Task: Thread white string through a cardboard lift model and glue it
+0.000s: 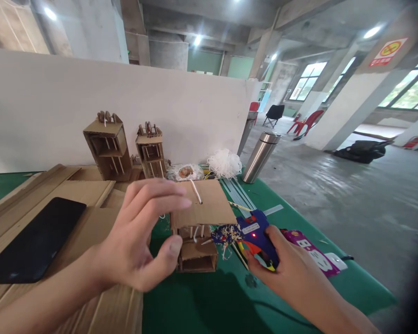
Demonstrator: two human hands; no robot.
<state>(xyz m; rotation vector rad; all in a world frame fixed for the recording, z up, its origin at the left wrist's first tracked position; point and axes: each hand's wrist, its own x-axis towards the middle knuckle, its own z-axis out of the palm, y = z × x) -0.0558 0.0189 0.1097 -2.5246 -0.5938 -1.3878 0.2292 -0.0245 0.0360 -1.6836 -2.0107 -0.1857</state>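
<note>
A blue hot glue gun [256, 232] with a lit red light is gripped in my right hand [282, 260]. Its glue-crusted nozzle points left, close to the cardboard model [199, 260]. A flat cardboard panel [205, 204] tops that model, with a white cord [196, 191] passing through a hole in it. Thin rods and a bit of cord show in the gap under the panel. My left hand [144, 227] hovers at the model's left side, fingers curved and thumb apart, with nothing seen between them. Whether its fingertips touch the panel I cannot tell.
Two cardboard models [106, 146] stand at the back left by a white partition [125, 102]. A black tablet-like slab [35, 239] lies on cardboard sheets. A steel flask [261, 157], clear glue sticks [242, 195], tangled white strands [225, 163] and a purple power strip [313, 253] lie rightward.
</note>
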